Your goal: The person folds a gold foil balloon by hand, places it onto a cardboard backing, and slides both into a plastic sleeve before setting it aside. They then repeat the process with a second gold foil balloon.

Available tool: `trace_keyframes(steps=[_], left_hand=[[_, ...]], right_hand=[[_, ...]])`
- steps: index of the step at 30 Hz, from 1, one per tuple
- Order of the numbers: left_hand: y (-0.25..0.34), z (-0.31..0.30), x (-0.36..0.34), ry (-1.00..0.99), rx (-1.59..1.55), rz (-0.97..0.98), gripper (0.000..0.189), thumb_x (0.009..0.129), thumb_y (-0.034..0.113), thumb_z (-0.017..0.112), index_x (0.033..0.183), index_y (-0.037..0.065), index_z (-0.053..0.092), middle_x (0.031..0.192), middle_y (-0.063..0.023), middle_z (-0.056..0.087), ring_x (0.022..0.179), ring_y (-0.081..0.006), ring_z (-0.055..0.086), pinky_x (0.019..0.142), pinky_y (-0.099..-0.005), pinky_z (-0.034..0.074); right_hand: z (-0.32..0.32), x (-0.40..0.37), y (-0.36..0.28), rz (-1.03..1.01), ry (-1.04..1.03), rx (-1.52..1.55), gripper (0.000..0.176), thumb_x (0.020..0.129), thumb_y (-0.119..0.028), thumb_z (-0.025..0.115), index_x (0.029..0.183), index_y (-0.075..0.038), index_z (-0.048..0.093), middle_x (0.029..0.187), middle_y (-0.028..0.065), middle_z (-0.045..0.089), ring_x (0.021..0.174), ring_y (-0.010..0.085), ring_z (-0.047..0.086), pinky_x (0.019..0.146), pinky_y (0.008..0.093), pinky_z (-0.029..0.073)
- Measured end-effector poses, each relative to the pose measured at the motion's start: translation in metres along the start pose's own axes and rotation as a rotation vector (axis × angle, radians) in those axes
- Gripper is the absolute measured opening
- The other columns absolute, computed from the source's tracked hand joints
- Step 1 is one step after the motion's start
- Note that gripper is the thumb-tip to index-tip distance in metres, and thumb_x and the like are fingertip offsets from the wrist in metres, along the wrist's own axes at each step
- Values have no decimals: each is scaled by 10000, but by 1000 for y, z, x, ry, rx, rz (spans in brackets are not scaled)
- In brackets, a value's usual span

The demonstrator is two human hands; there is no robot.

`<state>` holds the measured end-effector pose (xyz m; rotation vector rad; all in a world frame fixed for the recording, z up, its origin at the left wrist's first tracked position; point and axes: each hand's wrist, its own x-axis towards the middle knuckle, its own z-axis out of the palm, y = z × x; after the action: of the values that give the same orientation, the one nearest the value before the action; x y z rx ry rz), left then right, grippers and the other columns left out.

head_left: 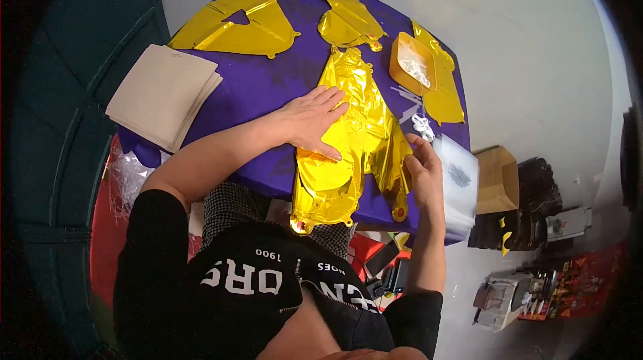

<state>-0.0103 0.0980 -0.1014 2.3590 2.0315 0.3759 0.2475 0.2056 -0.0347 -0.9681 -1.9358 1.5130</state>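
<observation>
A shiny gold foil balloon (351,79), flat and uninflated, lies creased over the near part of the purple-covered table, its lower end reaching the near edge. My left hand (313,122) rests flat on its left side, palm down with the fingers outstretched. At the balloon's right edge, my right hand (424,169) is bent inward, thumb and fingers closed at the foil; the exact grip is partly hidden. A bundle of white string (422,127) and some pale strips (406,95) lie just beyond my right hand.
More flat gold foil balloons lie at the far left (268,18), far middle (345,15) and right (443,99). A yellow container (395,72) holds white pieces. Brown paper sheets (157,92) sit left, clear plastic bags (457,179) right. An open cardboard box (499,176) stands beyond the table.
</observation>
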Motion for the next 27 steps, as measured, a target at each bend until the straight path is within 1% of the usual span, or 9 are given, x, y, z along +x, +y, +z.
trace_keyframes(steps=[4,10,15,18,21,22,25,26,27], left_hand=[[5,-7,3,-59,5,-13,1085,743,720,580,1427,-70,289,1503,-306,213,1433,-404,152,1180,-454,109],[6,-1,5,-16,18,27,1109,712,719,608,1420,-75,295,1491,-321,216,1427,-421,150,1166,-506,111],[13,-9,5,-43,33,9,1088,680,631,669,1421,-73,293,1484,-321,232,1421,-426,168,1159,-529,115],[6,1,8,-32,113,28,1079,655,579,700,1429,-53,294,1482,-320,237,1419,-427,179,1159,-528,127],[6,4,6,-8,83,28,1068,641,545,725,1434,-31,300,1477,-319,245,1416,-428,189,1159,-522,142],[8,-2,5,-20,71,25,1065,641,539,727,1432,-32,301,1476,-320,247,1416,-428,189,1160,-521,142],[9,-5,4,-12,46,16,1067,634,525,737,1432,-33,301,1476,-318,247,1416,-428,189,1162,-518,140],[9,-4,4,-4,37,15,1069,631,522,741,1432,-33,301,1477,-318,246,1416,-428,189,1163,-517,139],[10,-5,4,-9,36,11,1046,640,494,738,1431,-35,304,1478,-317,246,1416,-426,190,1163,-517,139]], right_hand=[[-16,-2,16,74,49,115,365,866,55,450,1220,-1,522,950,28,584,722,66,526,617,199,425],[-2,-10,10,-50,-22,209,361,867,47,454,1211,-22,539,931,4,572,725,51,515,631,199,428],[29,-6,6,-179,-296,113,361,907,10,495,1267,-8,514,1028,17,592,915,83,554,794,225,450],[32,-3,5,-190,-446,146,313,974,-113,511,1264,4,519,1076,44,603,1016,122,551,900,261,425],[5,25,30,-520,-177,-244,329,973,-149,485,1252,19,538,1161,97,588,1097,199,544,948,296,414],[0,27,37,-464,-75,-333,337,975,-177,469,1248,2,555,1230,147,567,1198,280,508,1010,357,377],[-15,42,77,-617,16,-984,362,997,-232,446,1257,0,547,1315,167,534,1304,318,430,1066,419,311],[-14,37,79,-511,-53,-1024,411,1014,-267,391,1320,-15,500,1422,190,437,1392,362,297,1117,471,203],[-8,34,72,-544,-102,-1003,437,1010,-282,376,1338,-11,476,1428,197,423,1397,368,280,1122,484,184]])
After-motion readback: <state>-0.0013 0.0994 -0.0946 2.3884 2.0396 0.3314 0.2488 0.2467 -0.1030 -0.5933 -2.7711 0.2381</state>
